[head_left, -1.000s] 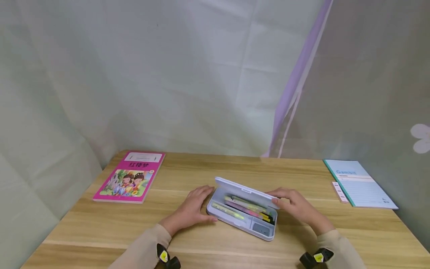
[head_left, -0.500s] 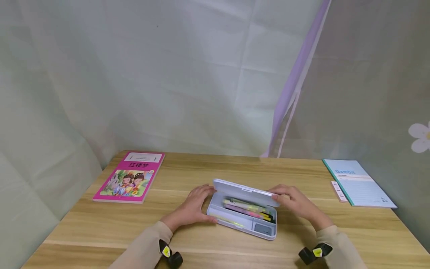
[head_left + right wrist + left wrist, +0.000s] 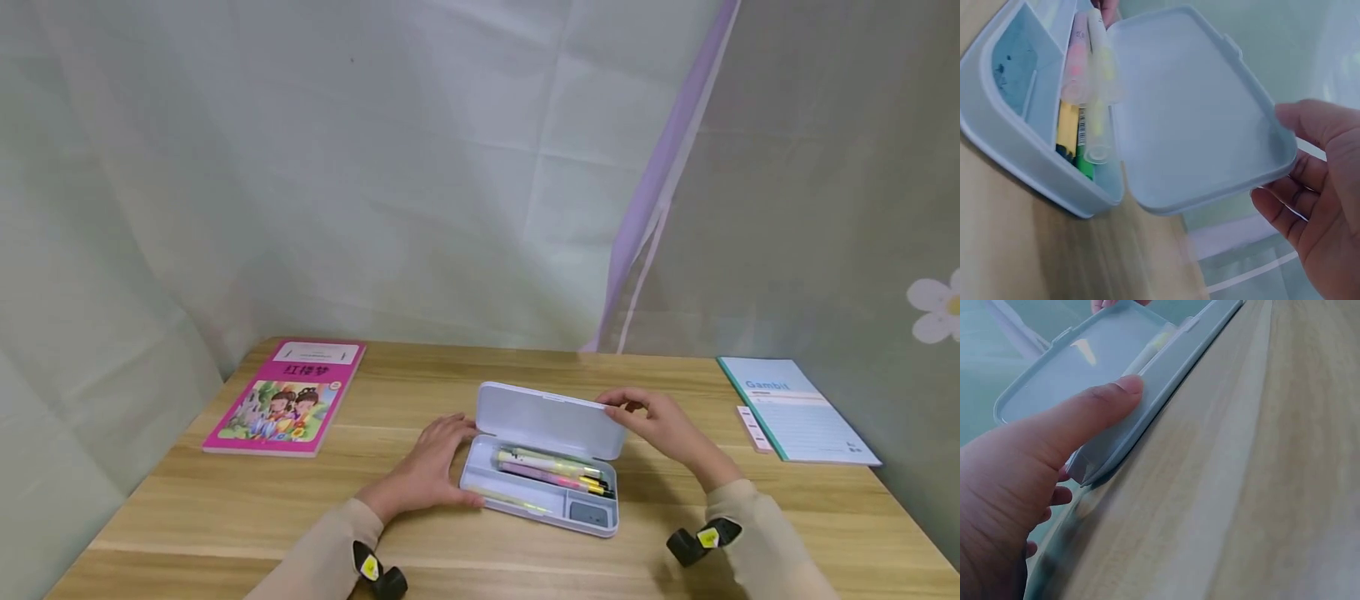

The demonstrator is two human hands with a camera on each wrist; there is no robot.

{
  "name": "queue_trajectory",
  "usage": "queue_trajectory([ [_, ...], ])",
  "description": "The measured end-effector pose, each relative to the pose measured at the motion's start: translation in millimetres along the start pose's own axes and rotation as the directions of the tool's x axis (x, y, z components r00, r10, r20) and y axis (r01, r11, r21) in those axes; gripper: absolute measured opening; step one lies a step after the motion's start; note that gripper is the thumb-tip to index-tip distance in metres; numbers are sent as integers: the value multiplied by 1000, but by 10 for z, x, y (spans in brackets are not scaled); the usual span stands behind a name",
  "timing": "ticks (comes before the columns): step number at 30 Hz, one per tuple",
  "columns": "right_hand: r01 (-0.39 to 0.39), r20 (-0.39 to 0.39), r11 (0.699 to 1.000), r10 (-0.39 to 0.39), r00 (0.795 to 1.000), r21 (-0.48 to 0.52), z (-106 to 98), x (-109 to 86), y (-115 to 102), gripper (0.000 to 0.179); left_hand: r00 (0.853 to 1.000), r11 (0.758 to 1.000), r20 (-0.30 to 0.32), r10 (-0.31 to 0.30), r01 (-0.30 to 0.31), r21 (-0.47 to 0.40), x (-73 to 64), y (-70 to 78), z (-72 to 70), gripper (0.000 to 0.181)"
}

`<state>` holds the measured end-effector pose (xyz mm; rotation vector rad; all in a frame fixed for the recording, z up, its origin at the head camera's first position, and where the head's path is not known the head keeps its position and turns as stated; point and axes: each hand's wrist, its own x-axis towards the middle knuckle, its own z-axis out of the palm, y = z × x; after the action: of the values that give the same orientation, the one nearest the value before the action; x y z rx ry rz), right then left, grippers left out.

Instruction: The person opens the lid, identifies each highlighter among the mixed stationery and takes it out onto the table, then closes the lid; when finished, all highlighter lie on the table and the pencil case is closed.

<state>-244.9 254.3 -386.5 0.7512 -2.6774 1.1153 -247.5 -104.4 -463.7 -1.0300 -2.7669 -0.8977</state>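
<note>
A pale pencil case point(image 3: 510, 510) lies on the wooden table with its lid point(image 3: 551, 419) raised. Inside are several pens and highlighters point(image 3: 555, 463), plus a thin yellowish stick point(image 3: 517, 501) along the front. A grey block point(image 3: 588, 513) sits in the small front-right compartment. My left hand point(image 3: 423, 467) grips the case's left end, thumb at the front wall and fingers round behind. With thumb and fingers, my right hand point(image 3: 663, 425) pinches the lid's right corner. The right wrist view shows the thumb on the lid's inner side point(image 3: 1204, 112) and the fingers behind it.
A pink picture-covered book point(image 3: 281, 400) lies at the table's left. Over on the right is a light blue notebook point(image 3: 802, 412), with a small pink-and-white strip point(image 3: 753, 429) beside it. A pale curtain point(image 3: 420, 183) hangs behind the table.
The lid dipped slightly, then swung up and back to a wider angle, with my right hand rising along with it. My left hand stays at the case's left end.
</note>
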Motion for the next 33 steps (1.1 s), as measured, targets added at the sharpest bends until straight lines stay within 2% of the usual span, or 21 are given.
queue_trajectory([
  [4,23,2,999,-23,1000,-30,-31,89,-18,15,1000,1000,5,12,-12,19,5,2,-19,94],
  [7,12,14,998,-11,1000,-63,-45,161,-11,16,1000,999,1,16,-16,31,9,3,-31,93],
  [20,-131,38,984,136,990,-118,66,445,199,16,1000,999,-30,8,-6,48,-33,52,-13,90],
  [33,-201,50,974,207,977,-101,214,487,413,15,999,999,-38,-5,6,44,-34,66,24,90],
])
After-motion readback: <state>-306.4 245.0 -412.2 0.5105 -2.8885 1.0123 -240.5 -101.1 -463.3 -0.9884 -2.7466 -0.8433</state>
